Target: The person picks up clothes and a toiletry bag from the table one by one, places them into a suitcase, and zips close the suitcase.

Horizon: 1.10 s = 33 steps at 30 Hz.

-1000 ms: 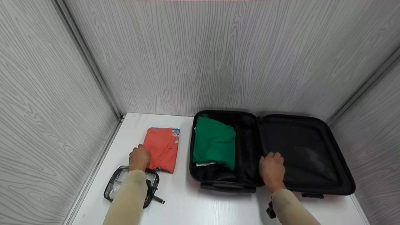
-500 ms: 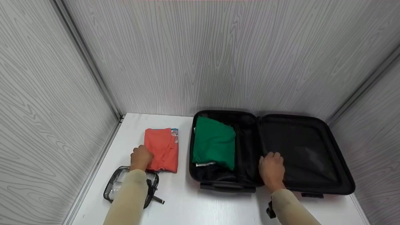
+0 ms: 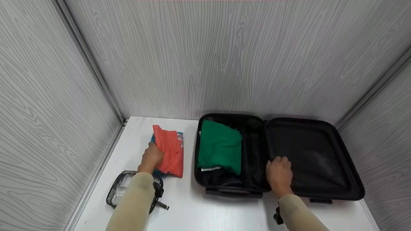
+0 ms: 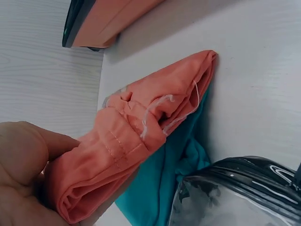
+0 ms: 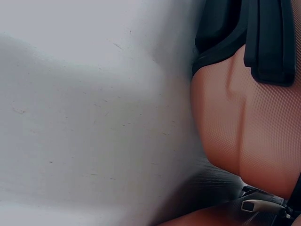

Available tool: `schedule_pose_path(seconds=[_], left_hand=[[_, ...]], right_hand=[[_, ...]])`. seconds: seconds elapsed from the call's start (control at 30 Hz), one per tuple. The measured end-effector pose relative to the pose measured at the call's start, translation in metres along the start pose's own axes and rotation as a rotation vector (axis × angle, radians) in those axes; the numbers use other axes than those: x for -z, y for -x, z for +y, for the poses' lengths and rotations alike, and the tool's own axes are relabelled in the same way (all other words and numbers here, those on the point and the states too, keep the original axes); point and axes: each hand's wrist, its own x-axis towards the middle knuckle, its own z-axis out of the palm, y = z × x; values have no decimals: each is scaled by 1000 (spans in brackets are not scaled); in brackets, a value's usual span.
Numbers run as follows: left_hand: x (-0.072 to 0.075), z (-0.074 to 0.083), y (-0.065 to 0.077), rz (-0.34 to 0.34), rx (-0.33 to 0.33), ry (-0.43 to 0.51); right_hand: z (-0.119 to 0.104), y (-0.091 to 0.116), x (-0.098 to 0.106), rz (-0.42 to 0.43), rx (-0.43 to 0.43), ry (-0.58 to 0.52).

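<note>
My left hand [image 3: 152, 157] grips the left edge of a folded coral garment [image 3: 170, 150], lifting that side off the pile. In the left wrist view, thumb and fingers pinch the coral fabric [image 4: 117, 146], which shows stitching and loose white threads. Teal cloth [image 4: 155, 183] lies beneath it. My right hand [image 3: 279, 175] holds the inner rim where the two halves of an open black-lined suitcase [image 3: 313, 154] meet; its fingertips are partly hidden there. A folded green garment [image 3: 220, 146] lies in the left half of the suitcase. The right wrist view shows the suitcase's coral shell [image 5: 225, 117].
A clear pouch with black trim [image 3: 117, 189] lies under my left forearm, close to the pile. The suitcase handle [image 3: 234, 192] faces the front. Grey wood-patterned walls [image 3: 218, 57] enclose the white table [image 3: 192, 211] at the back and sides.
My left hand has moved slightly up and right, and the coral garment's left side has been raised and folded inward, exposing teal cloth underneath. My right hand has stayed in place.
</note>
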Motion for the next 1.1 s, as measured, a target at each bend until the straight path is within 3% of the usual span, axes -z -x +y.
schedule_pose_path(seconds=[0.27, 0.87, 1.1], left_hand=[[2, 3, 4, -5, -71, -22], [3, 16, 12, 50, -188, -3], [6, 29, 19, 70, -226, 14]], right_hand=[[0, -1, 1, -47, -36, -7], [-1, -2, -1, 3, -26, 8], [0, -2, -1, -43, -43, 30]])
